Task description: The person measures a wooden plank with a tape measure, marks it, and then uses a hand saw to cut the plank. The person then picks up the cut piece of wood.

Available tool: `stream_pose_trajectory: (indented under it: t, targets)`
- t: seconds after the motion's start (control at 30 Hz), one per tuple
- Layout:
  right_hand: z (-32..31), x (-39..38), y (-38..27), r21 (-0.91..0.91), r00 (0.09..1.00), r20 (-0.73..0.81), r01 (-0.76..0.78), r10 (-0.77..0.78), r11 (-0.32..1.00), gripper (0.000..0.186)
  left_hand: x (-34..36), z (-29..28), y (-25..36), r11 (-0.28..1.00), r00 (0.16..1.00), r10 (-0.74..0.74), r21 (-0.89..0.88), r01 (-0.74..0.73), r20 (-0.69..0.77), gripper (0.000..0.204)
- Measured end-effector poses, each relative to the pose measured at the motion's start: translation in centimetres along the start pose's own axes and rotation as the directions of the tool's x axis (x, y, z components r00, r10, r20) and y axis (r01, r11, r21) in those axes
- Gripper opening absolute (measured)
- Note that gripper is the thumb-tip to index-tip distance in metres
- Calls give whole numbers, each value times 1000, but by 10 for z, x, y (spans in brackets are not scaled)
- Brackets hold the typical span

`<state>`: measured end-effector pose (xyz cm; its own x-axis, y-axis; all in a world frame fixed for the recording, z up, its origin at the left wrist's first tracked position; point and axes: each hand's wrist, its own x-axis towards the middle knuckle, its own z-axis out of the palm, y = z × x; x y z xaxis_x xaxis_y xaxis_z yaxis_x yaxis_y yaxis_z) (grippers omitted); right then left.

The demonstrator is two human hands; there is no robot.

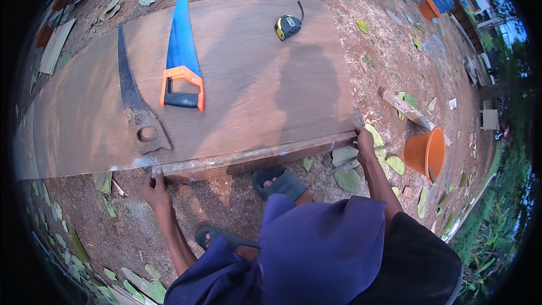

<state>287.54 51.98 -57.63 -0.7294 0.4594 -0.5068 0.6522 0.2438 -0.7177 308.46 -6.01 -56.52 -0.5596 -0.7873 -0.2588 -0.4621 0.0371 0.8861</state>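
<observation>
Along the near edge of a brown plywood sheet (237, 96) lies a long wooden strip (254, 161). My left hand (157, 191) grips its left end, thumb on top and fingers curled under. At the strip's right end, my right hand (365, 140) is closed around it, the fingers partly hidden. On the sheet rest a handsaw with a blue blade (183, 45) and orange-black handle, and to its left an old handsaw (130, 87) with a dark blade and wooden handle. A black-and-yellow tape measure (288, 27) sits near the far edge.
An orange bucket (419, 155) stands on the dirt at right, beside a narrow wooden piece (415, 114). Farther off are another orange bucket (429, 8) and a blue container (442, 0). Leaves litter the ground. My sandalled feet are close to the sheet's near edge.
</observation>
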Motion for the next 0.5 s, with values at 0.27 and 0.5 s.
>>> stream_pose_trajectory:
  t: [0.27,0.5]
  targets:
    - [-5,-2,-24,-59,997,74,-21,26,998,16,-10,13,13,960,982,87,278,-37,-167,46]
    - [-18,9,-22,32,998,46,-45,44,998,18,-24,19,13,986,981,4,-165,-37,-192,41]
